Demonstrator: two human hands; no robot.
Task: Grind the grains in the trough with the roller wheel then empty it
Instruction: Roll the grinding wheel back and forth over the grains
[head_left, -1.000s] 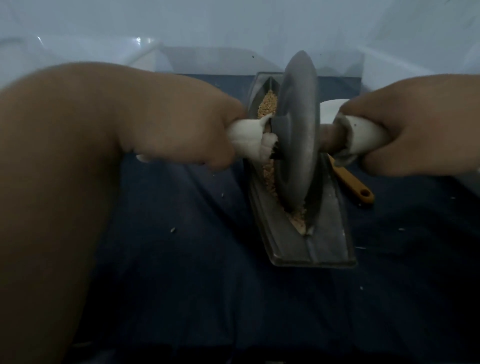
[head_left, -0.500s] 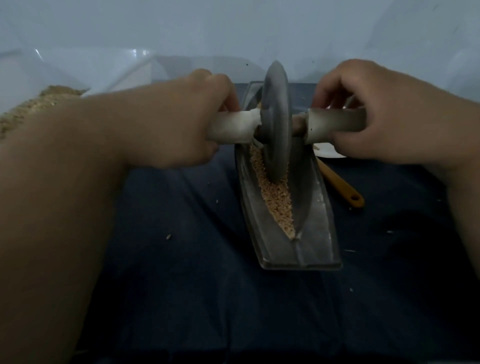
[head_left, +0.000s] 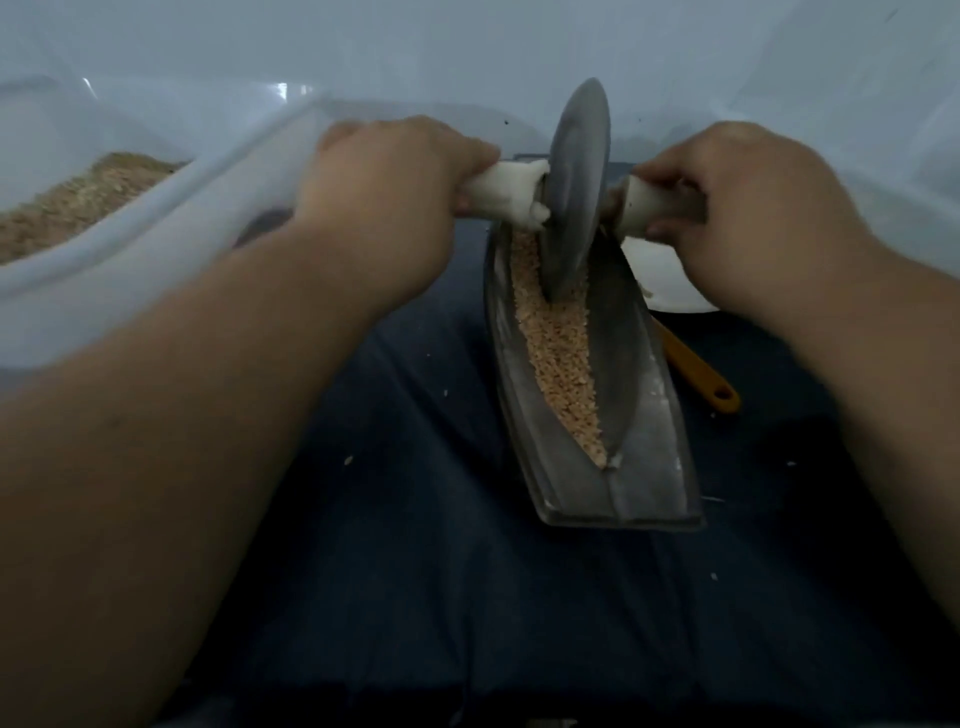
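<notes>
While left hand (head_left: 384, 208) and right hand (head_left: 737, 208) grip its handles (head_left: 506, 200), the roller wheel (head_left: 576, 187) stands among the grains (head_left: 561, 364).

Nothing written can be read in the head view: no text, label, brand, number or sign. The picture is dim and somewhat blurred, so a fine marking on the metal of the trough (head_left: 652, 467) or on the roller wheel (head_left: 576, 182) might simply be too faint to make out.
</notes>
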